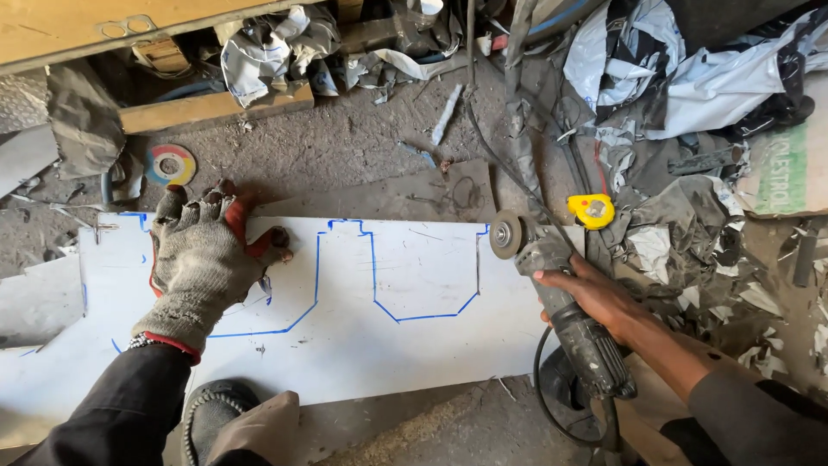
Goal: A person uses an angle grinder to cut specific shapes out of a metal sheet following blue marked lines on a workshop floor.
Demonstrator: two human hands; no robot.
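A white sheet (362,345) with blue outlines drawn on it lies flat on the dirt floor. My left hand (203,259), in a grey and red work glove, presses flat on the sheet's left part, fingers spread. My bare right hand (595,298) grips the body of a grey angle grinder (561,298). Its cutting disc (505,234) sits at the sheet's far right edge, near a blue line's top end. The grinder's black cable (543,388) loops down beside my right forearm.
A yellow tape measure (592,210) lies just right of the grinder. A spare round disc (171,164) rests on the floor at the left. Crumpled plastic sheeting (690,78), wooden planks (216,108) and scraps crowd the back and right. My shoe (211,414) is at the sheet's near edge.
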